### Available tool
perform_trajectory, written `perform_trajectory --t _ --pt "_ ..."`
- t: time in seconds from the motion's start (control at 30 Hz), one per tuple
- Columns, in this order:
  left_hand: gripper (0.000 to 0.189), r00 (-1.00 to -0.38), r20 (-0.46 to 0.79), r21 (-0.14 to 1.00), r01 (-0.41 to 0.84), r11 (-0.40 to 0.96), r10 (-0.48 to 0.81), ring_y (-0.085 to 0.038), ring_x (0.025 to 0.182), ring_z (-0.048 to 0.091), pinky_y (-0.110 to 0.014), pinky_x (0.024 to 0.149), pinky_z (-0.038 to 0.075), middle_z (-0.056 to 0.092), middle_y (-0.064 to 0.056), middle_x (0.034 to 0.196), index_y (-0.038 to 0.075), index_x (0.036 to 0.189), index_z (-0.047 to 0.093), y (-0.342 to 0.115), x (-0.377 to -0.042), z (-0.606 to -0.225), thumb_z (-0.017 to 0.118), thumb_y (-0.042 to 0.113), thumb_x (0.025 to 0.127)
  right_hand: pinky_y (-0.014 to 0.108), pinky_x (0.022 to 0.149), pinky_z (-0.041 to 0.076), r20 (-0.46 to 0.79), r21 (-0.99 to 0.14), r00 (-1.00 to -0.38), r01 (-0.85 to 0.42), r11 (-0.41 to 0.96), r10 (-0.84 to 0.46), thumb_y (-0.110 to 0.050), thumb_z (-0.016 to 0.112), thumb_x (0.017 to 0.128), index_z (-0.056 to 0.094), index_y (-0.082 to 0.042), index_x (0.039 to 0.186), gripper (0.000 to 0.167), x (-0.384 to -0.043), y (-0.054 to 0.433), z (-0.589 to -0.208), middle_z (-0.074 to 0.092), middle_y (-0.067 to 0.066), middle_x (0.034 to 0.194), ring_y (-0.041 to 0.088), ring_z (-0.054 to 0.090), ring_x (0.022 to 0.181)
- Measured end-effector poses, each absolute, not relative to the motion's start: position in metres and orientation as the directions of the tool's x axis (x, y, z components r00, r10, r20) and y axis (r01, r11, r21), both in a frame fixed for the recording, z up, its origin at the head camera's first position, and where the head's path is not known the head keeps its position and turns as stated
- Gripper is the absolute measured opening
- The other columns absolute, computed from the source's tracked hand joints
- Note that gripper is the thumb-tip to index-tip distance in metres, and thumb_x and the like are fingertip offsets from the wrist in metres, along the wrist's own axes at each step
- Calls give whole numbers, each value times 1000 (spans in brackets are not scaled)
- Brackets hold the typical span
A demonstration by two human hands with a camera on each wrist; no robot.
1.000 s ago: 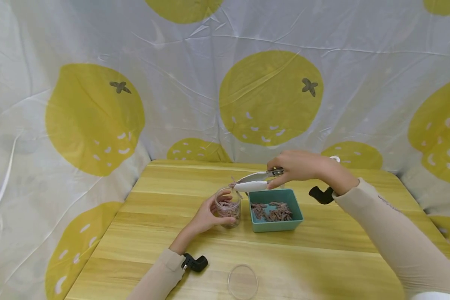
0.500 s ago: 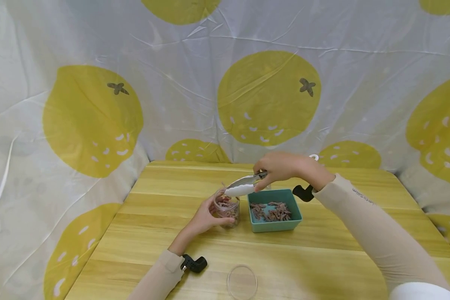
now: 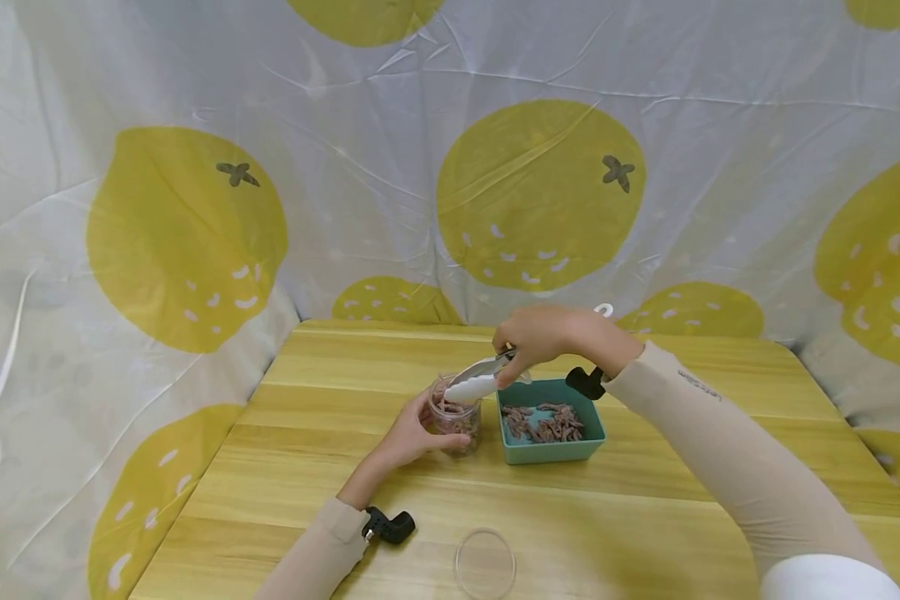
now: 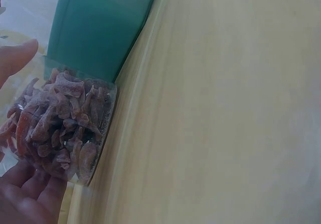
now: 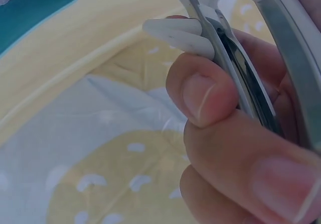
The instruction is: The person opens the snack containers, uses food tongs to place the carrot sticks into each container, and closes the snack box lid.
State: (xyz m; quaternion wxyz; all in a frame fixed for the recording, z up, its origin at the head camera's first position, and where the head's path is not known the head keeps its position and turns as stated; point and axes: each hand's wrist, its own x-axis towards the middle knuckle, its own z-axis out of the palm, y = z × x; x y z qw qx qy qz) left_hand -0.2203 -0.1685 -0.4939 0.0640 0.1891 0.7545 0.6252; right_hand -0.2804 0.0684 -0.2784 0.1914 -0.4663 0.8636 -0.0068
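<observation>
My left hand [image 3: 407, 435] grips a clear jar [image 3: 467, 443] on the wooden table, thumb at the near side and fingers round the far side. Brownish dried strips [image 4: 60, 118] fill much of the jar in the left wrist view. Above it, my right hand [image 3: 540, 335] holds metal tongs [image 5: 296, 48] with white tips. Those white tips [image 3: 471, 388] point down into the jar's mouth, close over the strips; what lies between them is hidden. Right of the jar stands a teal rectangular box [image 3: 555, 452] with more strips scattered on its bottom.
A clear round lid [image 3: 485, 562] lies on the table [image 3: 645, 517] near its front edge. Behind the table hangs a pale curtain [image 3: 360, 167] printed with yellow fruit. Black wrist cameras are strapped to both forearms.
My right hand has moved left and the tongs' tips have dropped from above the jar's rim into its mouth. The strips that stuck out at the tips no longer show there. My left hand stays put.
</observation>
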Motion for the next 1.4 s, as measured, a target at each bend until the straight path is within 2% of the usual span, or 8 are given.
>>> perform_trajectory --t 0.27,0.47,0.57,0.67,0.83,1.07,1.2,1.4 --pt "88 -920 134 967 202 154 368 -25 124 55 -32 101 46 57 -11 137 8 152 39 -168 -220 -492 84 -3 77 24 56 36 -383 -142 -513 -789 597 -768 -45 76 87 71 -12 87 34 -279 55 -273 62 -5 77 10 44 61" --pt "87 -921 139 966 207 154 364 -19 123 56 -31 102 46 57 -5 136 18 151 41 -167 -219 -490 85 1 78 26 53 28 -444 -93 -548 -759 645 -709 -46 76 87 62 -16 74 36 -275 42 -272 47 -6 66 10 33 56" --pt "87 -911 165 963 231 137 377 -22 123 56 -34 103 46 57 -6 136 17 151 41 -167 -219 -492 85 2 78 27 52 24 -468 -46 -561 -756 653 -683 -49 76 86 50 -19 67 44 -272 34 -273 36 -7 62 9 27 54" --pt "87 -903 179 960 247 131 391 -22 124 55 -36 104 45 57 -6 136 17 151 42 -168 -219 -495 86 4 78 27 51 23 -474 -4 -568 -763 646 -673 -50 76 86 46 -19 65 48 -269 29 -274 32 -7 61 9 25 54" --pt "86 -901 192 956 261 132 389 -21 124 55 -34 104 44 58 -4 136 18 151 43 -169 -221 -497 86 3 78 27 53 30 -459 38 -600 -750 661 -655 -50 77 85 57 -17 74 40 -266 24 -275 45 -6 67 11 35 57" --pt "86 -901 181 957 254 142 393 -19 124 55 -33 104 45 57 -2 137 22 151 43 -170 -220 -493 86 6 78 31 61 45 -452 125 -646 -728 674 -615 -52 77 83 64 -17 96 40 -262 16 -275 62 -6 88 13 53 72" --pt "87 -907 167 956 244 160 386 -19 123 55 -34 103 45 57 -2 136 24 151 42 -171 -219 -494 86 7 78 31 62 46 -443 142 -652 -729 670 -615 -54 77 82 64 -17 96 42 -261 16 -275 62 -6 89 13 54 72" --pt "86 -914 145 960 223 170 380 -22 121 56 -37 101 46 57 -5 135 18 152 41 -170 -217 -494 85 7 79 29 58 43 -410 130 -643 -743 657 -647 -56 78 80 63 -16 88 43 -259 21 -274 60 -5 82 12 50 66"
